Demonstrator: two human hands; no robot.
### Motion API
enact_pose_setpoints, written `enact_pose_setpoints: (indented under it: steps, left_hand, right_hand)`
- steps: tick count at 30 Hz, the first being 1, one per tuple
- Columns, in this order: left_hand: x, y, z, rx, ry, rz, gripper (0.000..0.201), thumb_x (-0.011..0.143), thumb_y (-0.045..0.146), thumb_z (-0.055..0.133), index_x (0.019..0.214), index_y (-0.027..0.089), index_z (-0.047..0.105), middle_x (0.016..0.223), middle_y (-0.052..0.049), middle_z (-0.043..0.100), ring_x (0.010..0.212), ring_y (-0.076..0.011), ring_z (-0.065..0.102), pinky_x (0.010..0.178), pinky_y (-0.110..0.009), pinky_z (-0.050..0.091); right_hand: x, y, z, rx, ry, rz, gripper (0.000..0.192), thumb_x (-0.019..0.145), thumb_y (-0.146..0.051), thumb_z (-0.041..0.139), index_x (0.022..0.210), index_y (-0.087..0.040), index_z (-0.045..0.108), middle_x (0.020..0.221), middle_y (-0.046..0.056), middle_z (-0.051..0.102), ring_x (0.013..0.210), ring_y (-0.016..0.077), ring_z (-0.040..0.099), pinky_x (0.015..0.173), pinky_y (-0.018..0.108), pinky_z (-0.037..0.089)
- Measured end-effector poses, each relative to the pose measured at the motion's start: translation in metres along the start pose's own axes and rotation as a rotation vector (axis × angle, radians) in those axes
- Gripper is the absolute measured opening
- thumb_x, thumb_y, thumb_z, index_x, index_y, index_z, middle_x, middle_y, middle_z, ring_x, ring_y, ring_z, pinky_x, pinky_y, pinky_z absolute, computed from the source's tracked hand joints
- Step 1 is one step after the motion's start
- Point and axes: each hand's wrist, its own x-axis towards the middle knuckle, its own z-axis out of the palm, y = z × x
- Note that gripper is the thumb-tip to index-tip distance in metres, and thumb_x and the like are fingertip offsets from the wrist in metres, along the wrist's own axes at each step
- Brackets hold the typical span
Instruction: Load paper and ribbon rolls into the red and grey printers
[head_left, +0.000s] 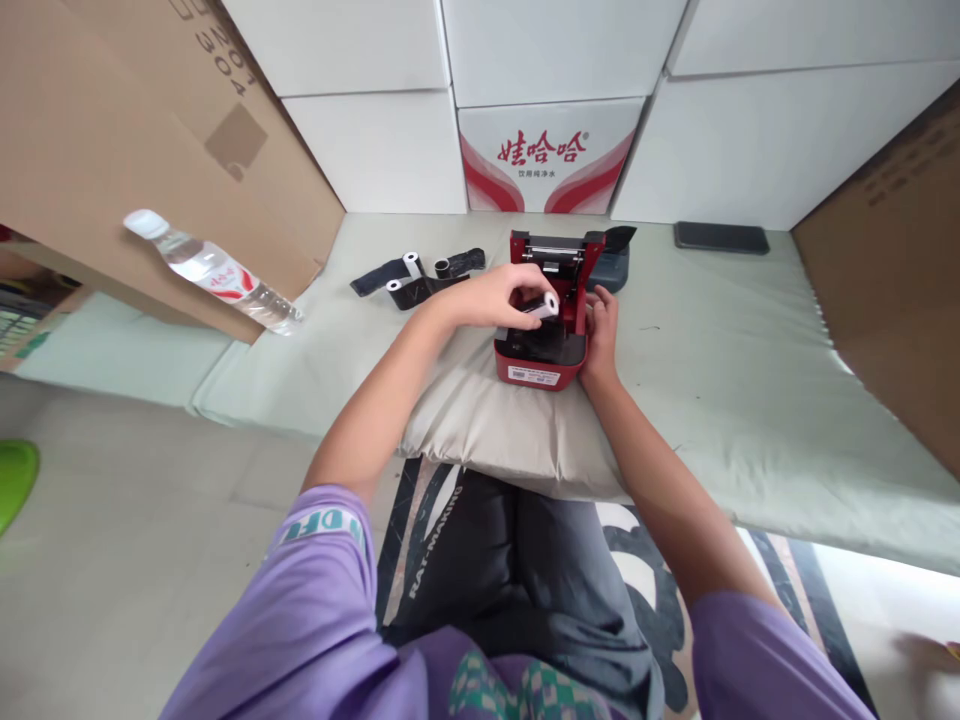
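A small red printer (538, 366) with its lid (556, 250) open stands on a beige cushion (480, 420). My left hand (501, 296) holds a white paper roll (541, 307) over the printer's open black compartment. My right hand (601, 328) rests against the printer's right side and steadies it. To the left of the printer lie black ribbon strips with small white spools (417, 276) on the pale green mat (720, 340).
A plastic water bottle (211, 270) leans against a cardboard box (142, 140) at left. A dark phone (721, 237) lies at the back right. White boxes, one with red print (551, 158), line the back. Another cardboard box (892, 270) stands at right.
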Motion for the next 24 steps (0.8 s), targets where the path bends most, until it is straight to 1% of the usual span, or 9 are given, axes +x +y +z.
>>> enact_pose_setpoints:
  steps: [2,5,6,8,10,14,17,21,24]
  left_hand:
    - [-0.025,-0.016,-0.006,-0.140,0.218,-0.019,0.039,0.078,0.037,0.085,0.111,0.020,0.072,0.105,-0.005,0.075,0.089,-0.0180,0.070,0.083,-0.031,0.056]
    - [-0.068,-0.053,-0.019,-0.263,0.680,-0.079,0.036,0.082,0.043,0.083,0.108,0.024,0.066,0.095,-0.001,0.072,0.083,-0.0168,0.069,0.075,-0.029,0.054]
    - [-0.082,-0.066,-0.024,-0.218,0.841,-0.112,0.035,0.078,0.040,0.085,0.101,0.023,0.065,0.089,0.000,0.069,0.080,-0.0160,0.066,0.072,-0.027,0.053]
    - [-0.109,-0.087,-0.031,-0.047,0.975,-0.220,0.030,0.074,0.034,0.087,0.089,0.022,0.064,0.080,0.002,0.063,0.075,-0.0144,0.061,0.070,-0.027,0.049]
    - [-0.131,-0.102,-0.035,0.097,0.974,-0.322,0.027,0.073,0.031,0.086,0.084,0.022,0.063,0.076,0.003,0.059,0.072,-0.0139,0.056,0.068,-0.027,0.046]
    - [-0.154,-0.116,-0.031,0.294,0.832,-0.429,0.028,0.069,0.027,0.085,0.078,0.022,0.060,0.081,0.002,0.065,0.080,-0.0171,0.059,0.078,-0.030,0.048]
    - [-0.158,-0.125,-0.027,0.347,0.822,-0.440,0.023,0.074,0.030,0.082,0.079,0.022,0.061,0.082,0.001,0.068,0.082,-0.0186,0.061,0.082,-0.032,0.048]
    - [-0.158,-0.136,-0.020,0.440,0.925,-0.464,0.022,0.082,0.040,0.081,0.088,0.022,0.069,0.095,-0.002,0.072,0.093,-0.0221,0.066,0.087,-0.033,0.048]
    - [-0.159,-0.141,-0.013,0.550,0.833,-0.593,0.027,0.082,0.044,0.083,0.088,0.023,0.069,0.101,-0.004,0.072,0.097,-0.0251,0.066,0.084,-0.033,0.047]
  right_hand:
    - [0.000,0.001,-0.001,-0.003,0.003,0.006,0.065,0.086,-0.079,0.061,0.131,-0.033,0.050,0.133,0.005,0.062,0.117,0.0225,0.070,0.113,0.049,0.054]
    - [0.001,0.002,-0.002,-0.028,-0.002,0.009,0.066,0.086,-0.080,0.060,0.132,-0.034,0.050,0.134,0.005,0.061,0.118,0.0228,0.070,0.112,0.049,0.056]
    - [0.002,0.003,-0.003,-0.032,-0.004,0.008,0.066,0.086,-0.080,0.059,0.133,-0.034,0.050,0.134,0.006,0.061,0.119,0.0232,0.070,0.111,0.049,0.057]
    - [0.003,0.005,-0.004,-0.033,-0.006,0.002,0.068,0.086,-0.081,0.059,0.134,-0.034,0.050,0.133,0.006,0.062,0.119,0.0241,0.070,0.109,0.050,0.058]
    - [0.005,0.006,-0.005,-0.039,-0.003,-0.010,0.069,0.086,-0.082,0.060,0.133,-0.034,0.051,0.132,0.006,0.062,0.119,0.0247,0.071,0.109,0.051,0.058]
    - [0.006,0.006,-0.005,-0.043,0.001,-0.005,0.071,0.083,-0.085,0.061,0.133,-0.034,0.052,0.132,0.006,0.062,0.117,0.0246,0.071,0.108,0.051,0.058]
    - [0.004,0.003,-0.003,-0.025,0.024,0.014,0.072,0.081,-0.085,0.063,0.131,-0.034,0.053,0.131,0.005,0.063,0.115,0.0236,0.072,0.107,0.050,0.059]
    - [0.004,0.000,-0.001,-0.017,0.037,0.013,0.070,0.081,-0.082,0.064,0.129,-0.033,0.053,0.130,0.005,0.063,0.111,0.0225,0.072,0.106,0.048,0.059]
    - [0.004,0.000,-0.002,-0.044,0.021,0.009,0.071,0.081,-0.084,0.063,0.130,-0.033,0.052,0.128,0.005,0.063,0.112,0.0234,0.071,0.103,0.048,0.059]
